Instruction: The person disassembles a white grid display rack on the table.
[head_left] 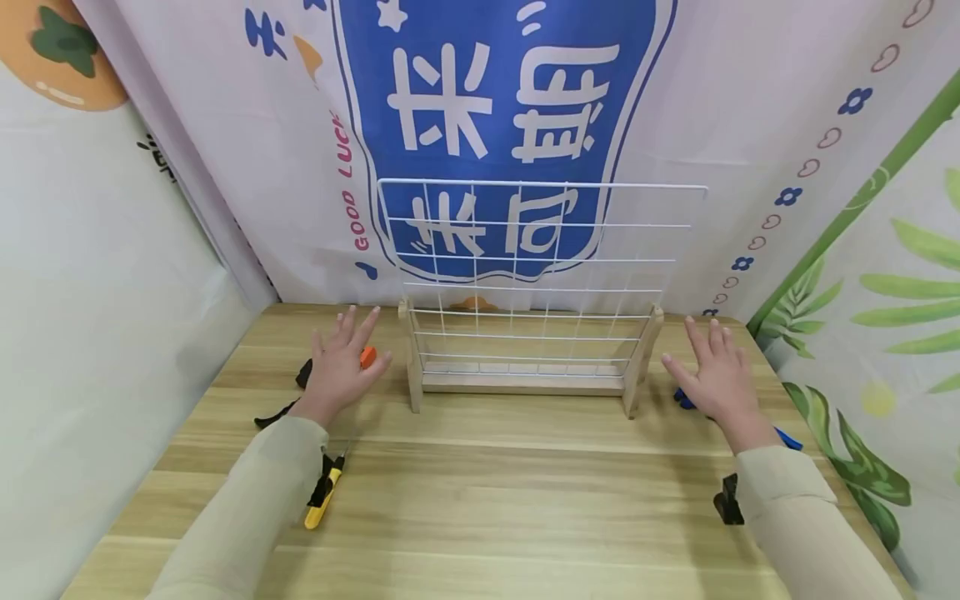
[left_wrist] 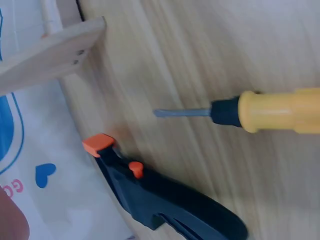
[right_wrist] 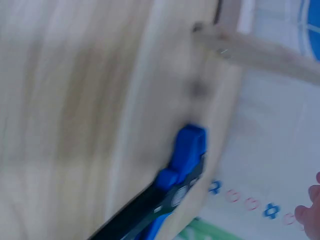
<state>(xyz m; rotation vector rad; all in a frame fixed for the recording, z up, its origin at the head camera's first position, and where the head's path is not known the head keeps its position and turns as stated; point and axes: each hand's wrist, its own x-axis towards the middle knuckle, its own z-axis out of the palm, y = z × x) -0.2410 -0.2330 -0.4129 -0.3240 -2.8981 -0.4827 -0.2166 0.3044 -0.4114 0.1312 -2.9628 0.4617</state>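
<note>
At lower left, a yellow-handled screwdriver [head_left: 320,502] lies on the tabletop [head_left: 510,500]. Higher, the left hand [head_left: 341,365], near a black-and-orange tool [left_wrist: 157,195], and the right hand [head_left: 722,382], near a black-and-blue tool [right_wrist: 152,202], spread their fingers [head_left: 697,342] wide. At centre, between the hands, a white wire rack [head_left: 517,314] stands before printed cloth [head_left: 720,83].

the wire grid [head_left: 516,259] looked like coated metal, its side supports [head_left: 643,362] matt wood; the screwdriver shaft [left_wrist: 182,113] was metal, the handle [left_wrist: 280,112] smooth plastic.
</note>
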